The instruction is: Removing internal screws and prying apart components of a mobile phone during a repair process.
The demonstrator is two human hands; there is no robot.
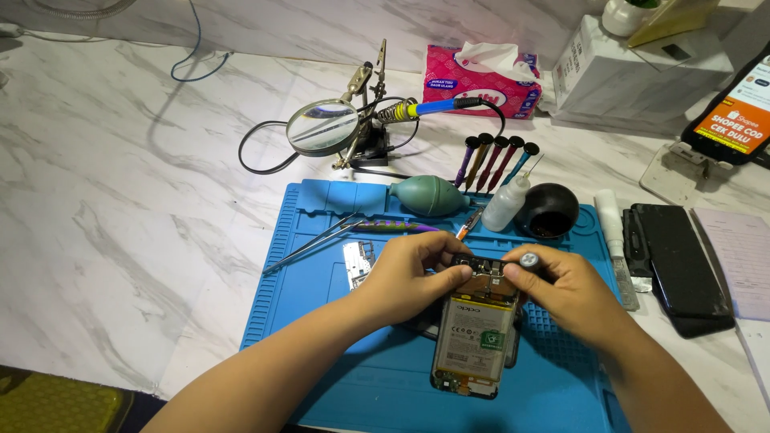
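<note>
**Near the front edge of the blue mat: both hands at the top end of the opened phone**

On the blue mat, close to its front edge and slightly right of its middle, I have an opened phone lying flat with its back cover off and the battery exposed.

1. Long axis. The phone runs from the mat's front edge toward its back edge, almost straight, with the near end tipped a little to the left. The circuit-board end points away from me; the bottom end points toward me.

2. Left hand. It comes in from the left and rests on the phone's upper left corner. Its fingers are curled and pressed against the top of the board. I cannot tell whether they pinch a small part.

3. Right hand. It comes in from the right and is closed around a screwdriver, whose round cap shows above the thumb. The tip is hidden behind the fingers at the phone's upper right corner.

4. Relation. Both hands meet at the far end of the phone, nearly touching each other; neither is clearly nearer. The lower half of the phone is uncovered.

5. Surroundings. Tweezers and a small loose board lie at the mat's left. An air blower, a small bottle and a black dish stand along its back edge.
</note>
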